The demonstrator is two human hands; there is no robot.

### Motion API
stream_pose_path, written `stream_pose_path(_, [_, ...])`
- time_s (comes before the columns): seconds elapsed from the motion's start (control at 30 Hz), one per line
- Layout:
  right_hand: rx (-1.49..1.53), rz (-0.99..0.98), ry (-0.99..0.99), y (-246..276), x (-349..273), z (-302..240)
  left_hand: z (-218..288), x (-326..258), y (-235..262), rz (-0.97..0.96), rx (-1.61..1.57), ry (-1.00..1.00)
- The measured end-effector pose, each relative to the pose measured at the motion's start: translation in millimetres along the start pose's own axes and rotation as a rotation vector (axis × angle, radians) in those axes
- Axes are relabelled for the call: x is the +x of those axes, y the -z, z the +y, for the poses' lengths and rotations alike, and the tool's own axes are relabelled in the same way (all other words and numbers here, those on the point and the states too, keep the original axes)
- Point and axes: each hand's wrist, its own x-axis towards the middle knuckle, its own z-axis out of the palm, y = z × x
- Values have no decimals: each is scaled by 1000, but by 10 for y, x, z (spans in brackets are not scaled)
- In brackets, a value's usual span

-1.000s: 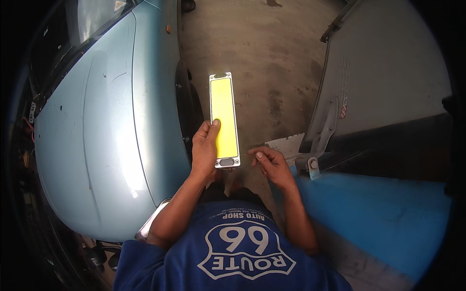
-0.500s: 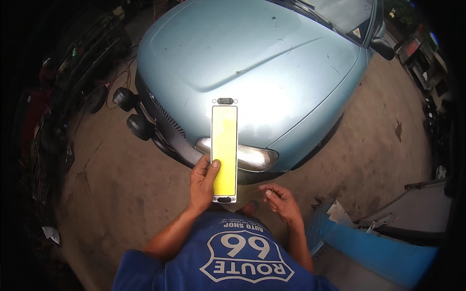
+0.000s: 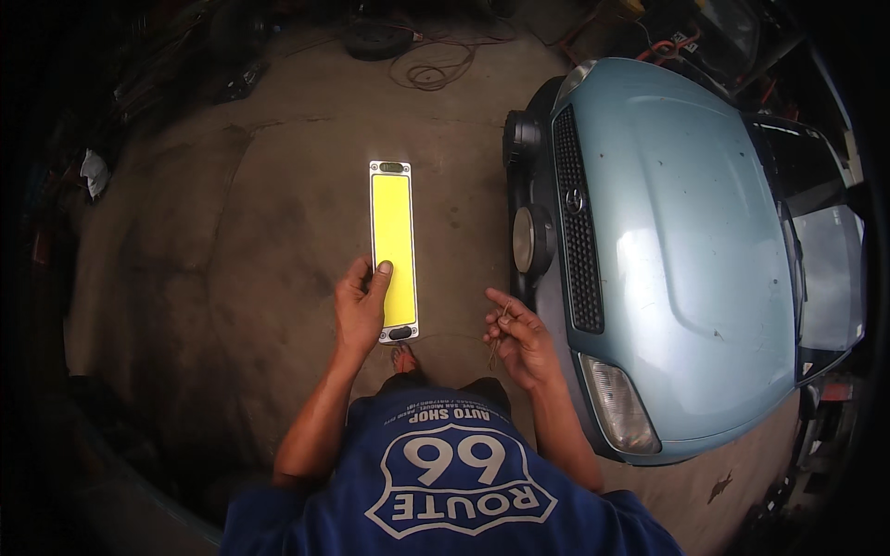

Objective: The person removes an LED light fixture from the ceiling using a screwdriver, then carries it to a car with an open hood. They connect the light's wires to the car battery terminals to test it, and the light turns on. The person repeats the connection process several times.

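Observation:
My left hand grips a long, narrow yellow panel near its lower end, thumb on the face and fingers behind. The panel stands out bright in a silver frame, with a black fitting at each end. My right hand is raised to the right of the panel, apart from it. Its thumb and fingers pinch a thin brownish wire, whose end trails below the fingers. The index finger points up and left.
At right stands a light blue car, with a dark grille, a headlight and round lamps along its front. A coiled cable and a tyre lie on the far concrete floor. My foot shows below the panel.
My view has turned left, so the car now sits at right instead of straight ahead. The panel, still in my left hand, is over the floor. My right hand still pinches the wire.

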Motion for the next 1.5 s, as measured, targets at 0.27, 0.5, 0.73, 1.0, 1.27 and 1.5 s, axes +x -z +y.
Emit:
stream_pose_path(0.27, [-120, -80, 8, -941, 2078, -499, 159, 2099, 662, 82, -142, -58])
stream_pose_path(0.5, [-190, -179, -17, -1562, 4284, -1339, 388, 4364, 1050, 301, -74, -44])
stream_pose_path(0.73, [-729, -330, -23, -2680, 6319, -2038, 767, 6356, 1277, 363, -250, -56])
stream_pose_path(1.0, [-926, -349, 284, -4111, 8986, -2563, 845, 8975, 1253, 83, -359, -85])
stream_pose_path(1.27, [-811, -113, 396, -4837, 11086, -3374, 1110, 11594, 1254, -132, -315, -104])
stream_pose_path(1.5, [-410, -70, 391, -4971, 12996, -3772, 918, 13575, 753, -314, -362, -61])
